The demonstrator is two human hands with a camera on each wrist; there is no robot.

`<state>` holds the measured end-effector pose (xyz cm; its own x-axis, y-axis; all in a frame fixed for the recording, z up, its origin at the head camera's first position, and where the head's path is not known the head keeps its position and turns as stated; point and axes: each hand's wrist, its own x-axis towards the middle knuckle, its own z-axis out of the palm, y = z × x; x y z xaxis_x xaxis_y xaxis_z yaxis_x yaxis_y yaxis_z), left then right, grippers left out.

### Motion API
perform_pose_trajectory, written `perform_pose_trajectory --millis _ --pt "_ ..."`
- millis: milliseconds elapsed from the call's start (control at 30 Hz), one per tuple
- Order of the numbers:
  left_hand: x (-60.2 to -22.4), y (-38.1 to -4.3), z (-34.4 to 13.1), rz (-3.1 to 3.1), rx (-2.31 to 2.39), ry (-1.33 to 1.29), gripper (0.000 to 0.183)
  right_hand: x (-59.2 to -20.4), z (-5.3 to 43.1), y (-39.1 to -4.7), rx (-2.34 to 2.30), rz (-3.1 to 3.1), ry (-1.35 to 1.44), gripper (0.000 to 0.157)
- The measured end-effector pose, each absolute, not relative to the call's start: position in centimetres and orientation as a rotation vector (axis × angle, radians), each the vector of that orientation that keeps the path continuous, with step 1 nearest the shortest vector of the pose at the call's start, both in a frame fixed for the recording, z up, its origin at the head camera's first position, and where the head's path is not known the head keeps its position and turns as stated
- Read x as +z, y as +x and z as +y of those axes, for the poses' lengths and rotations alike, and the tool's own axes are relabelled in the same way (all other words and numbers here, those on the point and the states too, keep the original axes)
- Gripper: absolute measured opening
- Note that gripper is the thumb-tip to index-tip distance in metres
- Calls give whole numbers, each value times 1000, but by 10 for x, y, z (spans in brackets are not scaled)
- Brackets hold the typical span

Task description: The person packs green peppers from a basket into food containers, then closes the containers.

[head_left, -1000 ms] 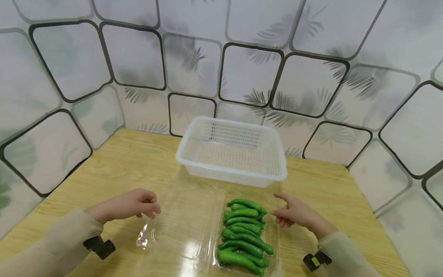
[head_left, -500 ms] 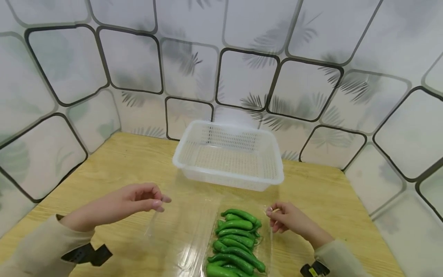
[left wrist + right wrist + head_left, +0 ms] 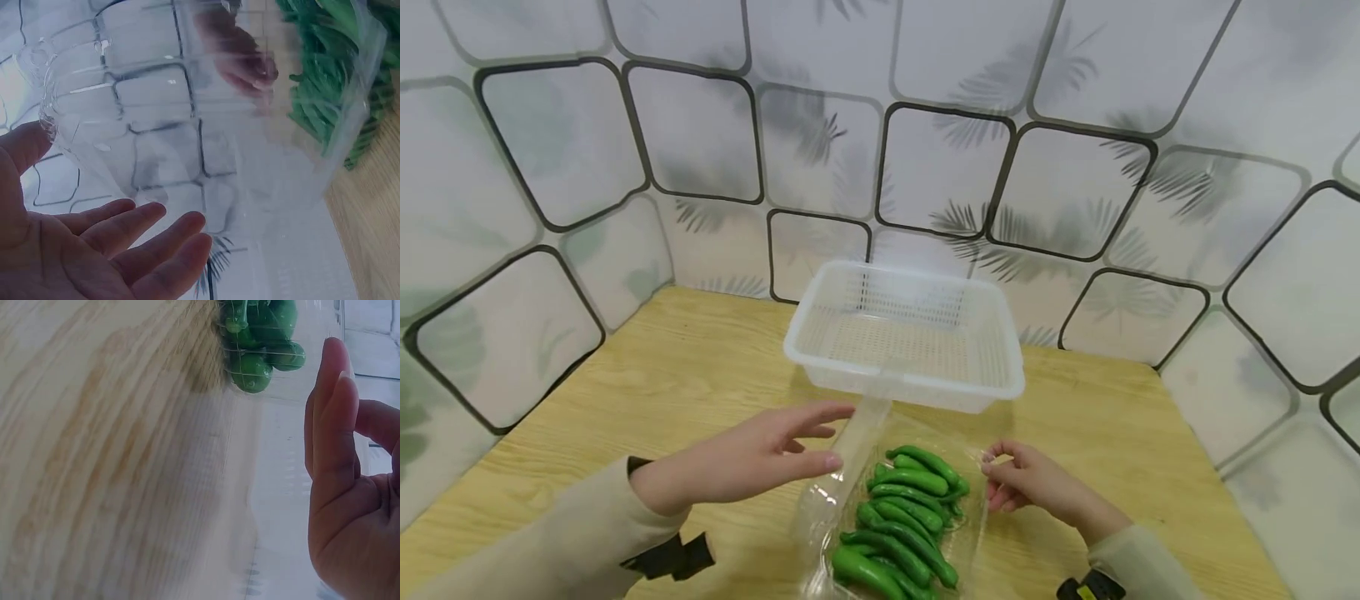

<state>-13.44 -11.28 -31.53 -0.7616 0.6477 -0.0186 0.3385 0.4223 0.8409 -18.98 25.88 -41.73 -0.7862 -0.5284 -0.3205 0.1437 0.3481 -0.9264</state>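
Note:
A clear plastic clamshell box [image 3: 976, 521] lies on the wooden table, with several long green peppers [image 3: 917, 482] in its tray. Its see-through lid [image 3: 156, 103] stands raised on the left side, tilted up from the hinge. My left hand [image 3: 756, 454] is behind the lid, fingers extended and thumb apart; the left wrist view shows the thumb tip right at the lid's edge. On the other side, my right hand [image 3: 1037, 483] pinches the tray's right rim near its far corner. In the right wrist view, pepper ends show through the box wall.
A white perforated plastic basket [image 3: 910, 379] stands just behind the box, close to its far edge. Patterned walls [image 3: 820, 150] enclose the wooden table [image 3: 715, 358] at the back and both sides.
The lid, lying flat on the left earlier, is now tilted up toward the peppers. My left hand has moved right with it. My right hand has come to the tray's rim and pinches it.

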Motion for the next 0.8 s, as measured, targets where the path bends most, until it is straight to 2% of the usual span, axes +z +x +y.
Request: perform_pose_trajectory --millis 333,600,800 --pt "-312 -132 -89 2309 1072 994 59 -422 268 -190 -1484 1970 -396 24" --pt "-325 -134 -69 2339 747 1386 57 -425 273 -181 -1509 1843 -396 27" --pt "-340 -130 -59 2418 435 1620 51 -431 274 -170 -1582 1738 -404 17"
